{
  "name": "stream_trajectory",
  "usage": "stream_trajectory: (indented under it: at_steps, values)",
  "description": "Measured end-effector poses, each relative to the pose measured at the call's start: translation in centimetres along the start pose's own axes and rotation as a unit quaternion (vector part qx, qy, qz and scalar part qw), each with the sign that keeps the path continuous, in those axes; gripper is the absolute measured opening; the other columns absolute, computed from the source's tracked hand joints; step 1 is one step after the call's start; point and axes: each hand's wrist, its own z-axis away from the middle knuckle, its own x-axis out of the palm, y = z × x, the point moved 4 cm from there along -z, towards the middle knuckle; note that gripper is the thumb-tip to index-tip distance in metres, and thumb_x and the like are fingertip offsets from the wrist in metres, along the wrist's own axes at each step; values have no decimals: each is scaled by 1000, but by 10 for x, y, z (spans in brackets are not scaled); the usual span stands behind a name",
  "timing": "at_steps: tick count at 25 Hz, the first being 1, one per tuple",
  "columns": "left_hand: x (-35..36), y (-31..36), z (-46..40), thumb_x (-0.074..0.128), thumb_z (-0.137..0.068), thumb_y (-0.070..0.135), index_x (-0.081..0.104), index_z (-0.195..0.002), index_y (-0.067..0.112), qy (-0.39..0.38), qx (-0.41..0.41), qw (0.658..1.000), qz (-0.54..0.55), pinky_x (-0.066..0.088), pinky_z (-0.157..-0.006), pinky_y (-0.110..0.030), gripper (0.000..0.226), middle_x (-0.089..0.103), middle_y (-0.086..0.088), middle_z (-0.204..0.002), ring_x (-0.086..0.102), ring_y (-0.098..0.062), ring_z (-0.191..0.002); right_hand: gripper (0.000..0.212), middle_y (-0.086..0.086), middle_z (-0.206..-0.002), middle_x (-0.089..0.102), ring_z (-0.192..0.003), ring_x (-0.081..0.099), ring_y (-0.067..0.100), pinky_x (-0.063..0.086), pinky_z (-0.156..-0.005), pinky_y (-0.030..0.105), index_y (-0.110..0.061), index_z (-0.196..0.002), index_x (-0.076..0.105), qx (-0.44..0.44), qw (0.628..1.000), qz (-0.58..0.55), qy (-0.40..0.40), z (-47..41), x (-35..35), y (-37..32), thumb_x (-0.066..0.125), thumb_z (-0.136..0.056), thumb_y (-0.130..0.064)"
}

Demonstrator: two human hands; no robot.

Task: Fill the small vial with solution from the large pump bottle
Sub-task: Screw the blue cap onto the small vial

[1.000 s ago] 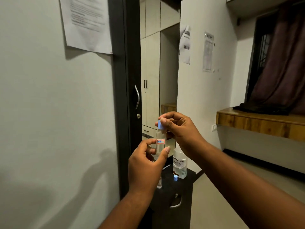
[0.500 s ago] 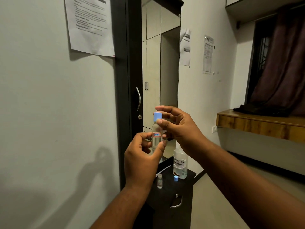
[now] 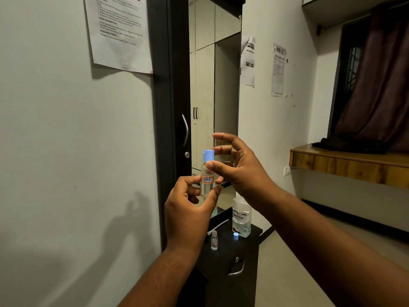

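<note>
At chest height in front of the mirror point(image 3: 225, 89), the left hand point(image 3: 190, 216) holds a clear bottle point(image 3: 207, 176) upright, with thumb and fingers curled round its lower half, just below the red-bordered label point(image 3: 208, 179). The bottle carries a blue cap point(image 3: 208, 155), seated on the neck. The right hand point(image 3: 241, 169) is beside the bottle's upper part: its thumb tip lies at the shoulder just under the cap, one finger reaches the cap's right edge, and the remaining fingers are spread above and apart from it; whether thumb and finger actually pinch the cap cannot be told. Below the hands, a dark cabinet point(image 3: 241, 249) stands against the mirror's base, with its top edge running close to the wall on the left and open to the floor point(image 3: 287, 273) on the right. On the cabinet top, the small vial point(image 3: 214, 240) stands upright and uncapped near the front left edge. A loose blue cap point(image 3: 236, 236) sits just to its right, apart from it. The large bottle point(image 3: 241, 218), clear with handwritten lettering, stands behind the loose cap toward the back right corner; its top is hidden by the right forearm. A thin white strip point(image 3: 219, 226) lies between the vial and the mirror. Open floor extends to the right of the cabinet as far as a wooden ledge point(image 3: 345, 165) on the far wall. Printed sheets point(image 3: 119, 34) hang on the wall to the left.
</note>
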Motion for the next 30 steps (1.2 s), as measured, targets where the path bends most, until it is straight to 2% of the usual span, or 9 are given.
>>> stream_trajectory:
  at_steps: [4, 7, 9, 14, 17, 20, 23, 26, 30]
  values:
    - [-1, -1, 0, 68, -74, 64, 54, -105, 44, -2, -5, 1000, -1, 61, -62, -36, 38, 66, 8, -88, 65, -14, -75, 55, 1, -103, 60, -89, 70, 20, 58, -62, 25, -37, -126, 49, -4, 1000, 12, 11, 1, 1, -1, 78, -84, -17]
    - [-1, 0, 0, 69, -75, 63, 53, -104, 48, -2, -5, 1000, -1, 60, -61, -35, 36, 65, 8, -86, 64, -14, -73, 65, -4, -117, 60, -91, 71, 19, 60, -67, 27, -40, -133, 46, 6, 1000, 15, -5, 1, 3, -1, 80, -82, -17]
    - [-2, -1, -1, 70, -75, 62, 54, -104, 48, -4, -8, 1000, -2, 60, -60, -34, 36, 65, 7, -85, 63, -14, -72, 66, -7, -119, 63, -94, 72, 16, 61, -69, 29, -40, -135, 48, 12, 1000, 4, -16, 3, 3, 0, 80, -82, -17]
    - [2, -7, -1, 71, -76, 60, 58, -118, 41, -26, -10, 1000, -4, 55, -65, -14, 48, 66, 7, -88, 65, -12, -77, 38, 11, -110, 63, -93, 72, 24, 58, -65, 30, -28, -129, 56, 31, 999, -29, 6, 4, 1, 3, 68, -93, -24]
    - [4, -10, -1, 69, -77, 58, 61, -133, 28, -36, -3, 999, -15, 52, -69, -8, 63, 66, 4, -94, 65, -11, -82, 33, 4, -117, 64, -91, 72, 23, 58, -67, 28, -28, -130, 58, 50, 998, -39, -2, 4, 3, 6, 62, -97, -25]
    - [3, -9, -1, 66, -76, 59, 65, -131, 24, -39, -2, 999, -30, 51, -62, -13, 65, 63, 6, -92, 62, -10, -80, 27, 3, -108, 68, -89, 72, 24, 57, -64, 26, -26, -125, 61, 53, 997, -46, 18, 4, 3, 5, 61, -98, -23]
    - [4, -6, -1, 65, -74, 60, 69, -124, 23, -38, -2, 999, -31, 51, -62, -16, 63, 62, 9, -90, 62, -10, -77, 28, 6, -112, 67, -93, 71, 25, 56, -64, 26, -28, -123, 63, 60, 998, -28, 14, 3, 4, 4, 64, -96, -26]
    - [3, -7, 0, 65, -73, 63, 69, -120, 23, -40, -12, 999, -23, 55, -63, -19, 62, 63, 9, -92, 64, -11, -78, 20, 5, -111, 69, -94, 70, 24, 55, -62, 24, -23, -111, 70, 74, 997, -19, 19, 4, 7, 5, 69, -92, -30]
    - [3, -10, 0, 73, -76, 53, 70, -118, 21, -41, -27, 998, -28, 54, -62, -17, 53, 65, 7, -94, 64, -11, -79, 15, 4, -108, 73, -92, 72, 25, 58, -66, 28, -22, -107, 71, 91, 995, -47, 14, 5, 9, 8, 63, -96, -30]
